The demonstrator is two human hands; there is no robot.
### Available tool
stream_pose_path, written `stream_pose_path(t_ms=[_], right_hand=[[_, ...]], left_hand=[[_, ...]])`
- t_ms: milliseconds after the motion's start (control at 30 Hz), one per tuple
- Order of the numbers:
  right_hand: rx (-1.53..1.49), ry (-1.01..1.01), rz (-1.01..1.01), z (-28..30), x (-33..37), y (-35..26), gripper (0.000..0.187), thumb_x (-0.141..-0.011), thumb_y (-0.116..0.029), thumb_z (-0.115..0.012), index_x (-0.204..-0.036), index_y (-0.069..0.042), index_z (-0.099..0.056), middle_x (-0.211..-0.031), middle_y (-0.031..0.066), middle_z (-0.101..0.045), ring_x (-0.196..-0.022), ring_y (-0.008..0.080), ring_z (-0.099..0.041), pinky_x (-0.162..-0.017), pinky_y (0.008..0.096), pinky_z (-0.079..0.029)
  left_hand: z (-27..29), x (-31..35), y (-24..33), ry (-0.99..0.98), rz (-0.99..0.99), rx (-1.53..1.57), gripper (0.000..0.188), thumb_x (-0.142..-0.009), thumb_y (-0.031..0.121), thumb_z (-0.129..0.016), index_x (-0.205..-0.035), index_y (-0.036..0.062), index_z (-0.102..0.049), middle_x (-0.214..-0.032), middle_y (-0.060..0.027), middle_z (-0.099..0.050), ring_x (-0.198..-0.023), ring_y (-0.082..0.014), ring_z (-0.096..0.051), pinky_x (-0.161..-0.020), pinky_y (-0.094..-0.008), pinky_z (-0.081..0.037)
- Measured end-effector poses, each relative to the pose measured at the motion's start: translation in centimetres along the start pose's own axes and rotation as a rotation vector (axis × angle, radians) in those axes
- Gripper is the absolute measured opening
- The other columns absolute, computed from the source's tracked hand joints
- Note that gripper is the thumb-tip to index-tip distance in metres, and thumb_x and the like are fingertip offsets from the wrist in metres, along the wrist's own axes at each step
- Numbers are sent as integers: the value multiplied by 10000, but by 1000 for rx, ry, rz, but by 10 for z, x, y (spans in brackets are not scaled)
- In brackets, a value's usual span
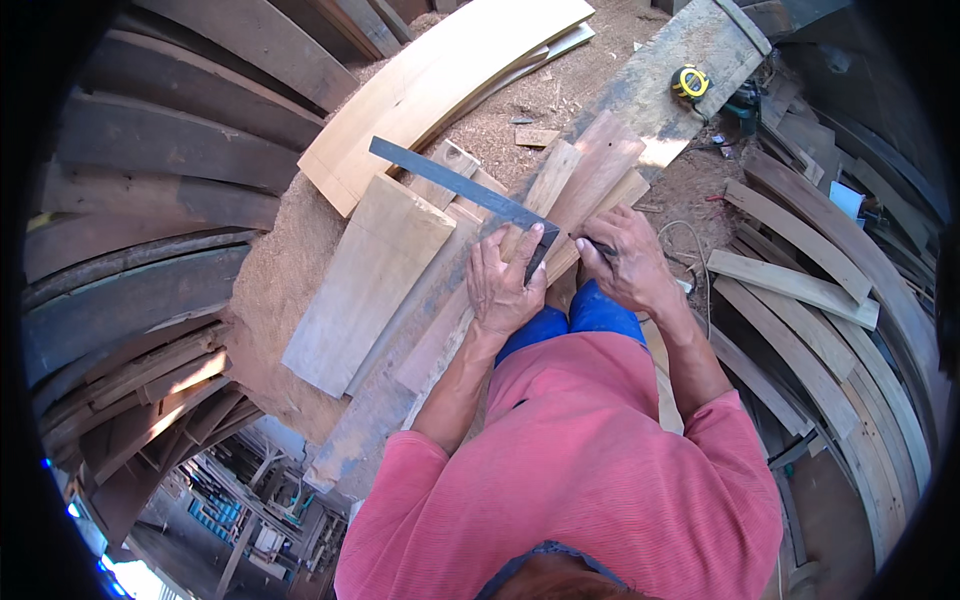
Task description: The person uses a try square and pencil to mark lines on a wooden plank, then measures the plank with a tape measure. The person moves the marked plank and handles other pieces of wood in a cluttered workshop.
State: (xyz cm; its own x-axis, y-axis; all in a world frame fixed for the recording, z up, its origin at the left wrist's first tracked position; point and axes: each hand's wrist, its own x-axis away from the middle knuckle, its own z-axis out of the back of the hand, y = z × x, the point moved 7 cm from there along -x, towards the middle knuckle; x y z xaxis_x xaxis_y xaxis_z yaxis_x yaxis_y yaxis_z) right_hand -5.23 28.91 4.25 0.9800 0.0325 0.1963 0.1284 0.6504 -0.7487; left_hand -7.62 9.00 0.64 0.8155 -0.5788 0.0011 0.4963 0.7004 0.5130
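You wear a loose, rose-pink, short-sleeved shirt [570,460] of finely ribbed cloth, its lower edge near your bare fingers [478,265] and its shoulders well behind them. The wide left sleeve [395,480] and matching right sleeve [740,450] end around the elbows — both set back from the fingers — leaving the forearms [690,345] bare down to your left hand [508,285] and right hand [635,265]. A small dark spot [520,403] marks the shirt behind your left fingers. Bright blue legwear [605,312] shows just behind the fingers; farthest from them, a dark blue band [548,548] edges your neckline.
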Motion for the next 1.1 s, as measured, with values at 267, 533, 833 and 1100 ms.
stream_pose_path(t_ms=[267, 533, 833, 1100], right_hand=[[-487, 174, -350, -101, 8, 20, 251, -1086, -220, -569, -1094, -19, -718, -928, 257, -726, -857, 434, -720, -793, 512, -559], [-718, 612, -463, -61, 48, 63, 327, -1133, -229, -521, -1142, 38, -709, -905, 121, -778, -839, 211, -741, -809, 397, -595], [-596, 944, -424, 37, 105, 71, 216, -1149, -167, -518, -1198, -28, -676, -1077, 79, -790, -712, 41, -521, -643, 236, -472], [-866, 1075, -326, 43, 118, 52, 164, -1144, -153, -526, -1248, -43, -590, -1148, 110, -767, -719, 45, -518, -661, 210, -480]], left_hand=[[3, 0, 0, -45, -61, 51, 752, -838, 195, -836, -1549, 179, -590, -1380, -259, -582, -1252, -437, -590, -1051, -550, -500], [23, 68, -74, -309, 347, 268, 955, -858, 344, -890, -1584, -36, -399, -1402, -285, -630, -1290, -426, -636, -1112, -526, -491], [11, 91, -89, -332, 248, 162, 799, -880, 346, -873, -1486, -8, -491, -1257, -279, -692, -1127, -458, -706, -954, -536, -569], [21, 84, -150, -269, 369, -10, 575, -1105, 466, -541, -1474, 26, -551, -1166, -347, -735, -1039, -573, -704, -899, -653, -544]])
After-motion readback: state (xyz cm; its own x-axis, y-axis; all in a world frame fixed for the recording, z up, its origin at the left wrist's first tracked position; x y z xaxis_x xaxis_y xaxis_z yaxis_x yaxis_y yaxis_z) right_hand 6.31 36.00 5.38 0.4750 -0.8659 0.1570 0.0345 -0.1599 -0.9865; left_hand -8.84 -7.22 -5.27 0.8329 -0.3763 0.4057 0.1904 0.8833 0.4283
